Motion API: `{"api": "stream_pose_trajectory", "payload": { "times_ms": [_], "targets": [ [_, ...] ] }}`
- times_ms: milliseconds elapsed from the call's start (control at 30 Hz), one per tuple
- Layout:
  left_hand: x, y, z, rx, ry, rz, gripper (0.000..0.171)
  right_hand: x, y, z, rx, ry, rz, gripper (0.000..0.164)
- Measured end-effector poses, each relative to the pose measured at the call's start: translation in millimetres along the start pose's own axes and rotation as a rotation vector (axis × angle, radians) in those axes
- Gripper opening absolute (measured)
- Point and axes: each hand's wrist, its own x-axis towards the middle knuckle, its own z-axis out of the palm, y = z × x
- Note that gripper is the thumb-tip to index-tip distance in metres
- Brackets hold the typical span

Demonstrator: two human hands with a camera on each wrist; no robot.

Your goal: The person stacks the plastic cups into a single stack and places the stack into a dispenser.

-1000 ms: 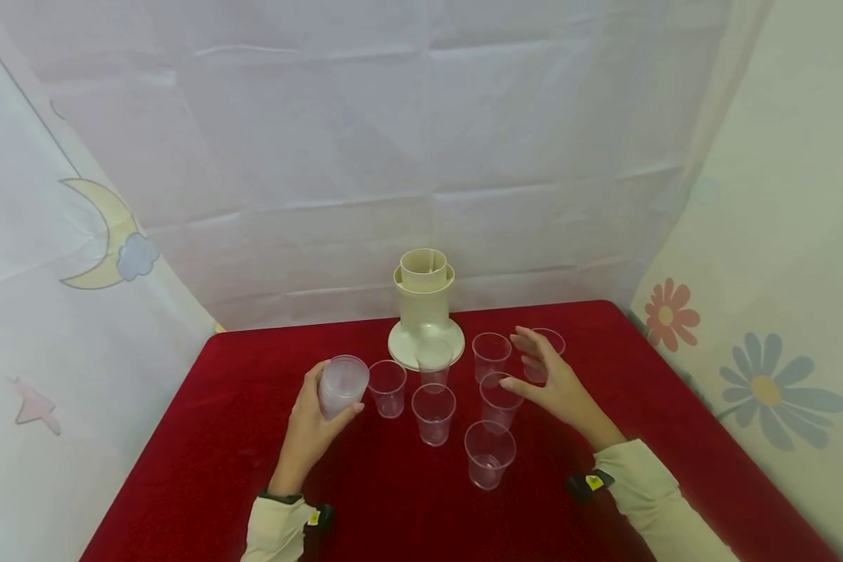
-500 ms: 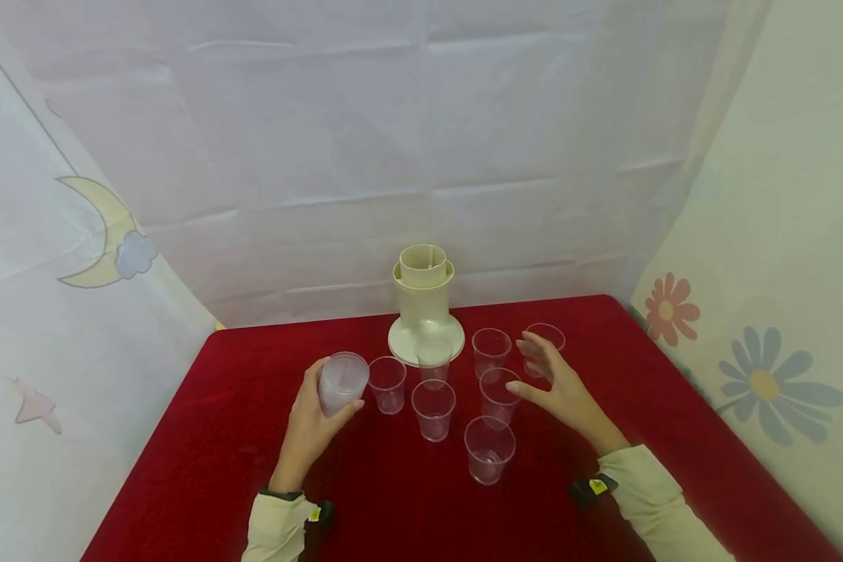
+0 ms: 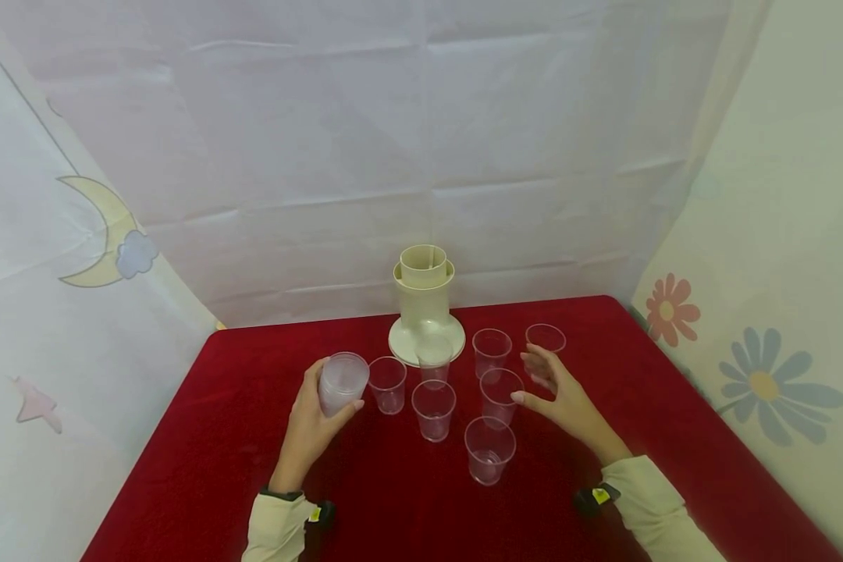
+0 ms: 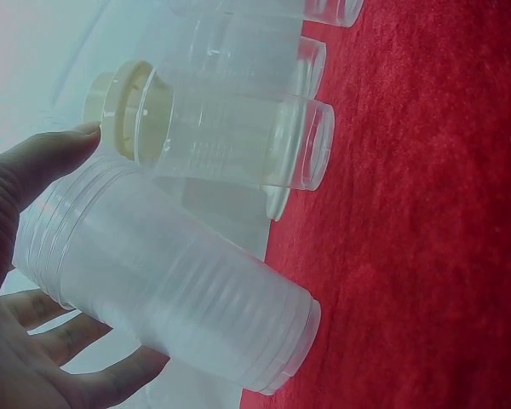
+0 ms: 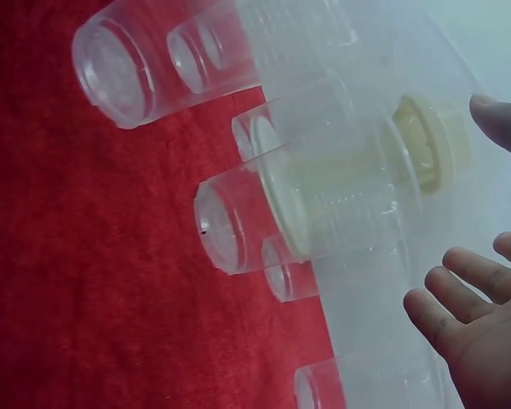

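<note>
My left hand (image 3: 307, 428) grips a stack of nested clear plastic cups (image 3: 344, 382); in the left wrist view the stack (image 4: 179, 273) shows several rims, with the thumb on one side and fingers on the other. My right hand (image 3: 563, 400) hovers with fingers spread and holds nothing. It is nearest to a clear cup (image 3: 502, 396) by its thumb and another cup (image 3: 545, 339) beyond its fingers, partly hidden by them. More single cups stand upright on the table, among them the front cup (image 3: 489, 451), a middle cup (image 3: 433, 412) and a left cup (image 3: 388, 385).
A cream cylindrical object with a round base (image 3: 424, 304) stands at the table's back, behind the cups. The table has a red cloth (image 3: 218, 437). White sheets (image 3: 309, 156) hang behind and on both sides, close to the table edges.
My right hand has drawn back slightly to the right and toward me, uncovering more of the back right cup's rim. The left hand and its stack stay nearly still.
</note>
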Motion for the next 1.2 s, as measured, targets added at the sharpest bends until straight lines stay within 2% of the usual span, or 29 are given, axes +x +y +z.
{"api": "stream_pose_trajectory", "payload": {
  "times_ms": [200, 533, 1200],
  "targets": [
    [0.0, -2.0, 0.0, 0.001, 0.001, -0.003, 0.089, -1.7, 5.7, 2.9, -0.002, -0.007, 0.019, 0.081],
    [-0.1, -8.9, 2.1, 0.008, 0.006, 0.008, 0.089, -4.0, 18.5, 9.2, 0.063, -0.050, 0.067, 0.082],
    [1.7, -7.7, 0.5, -0.004, 0.009, 0.017, 0.089, -1.2, 31.9, 17.7, 0.071, -0.101, 0.066, 0.078]
  ]
}}
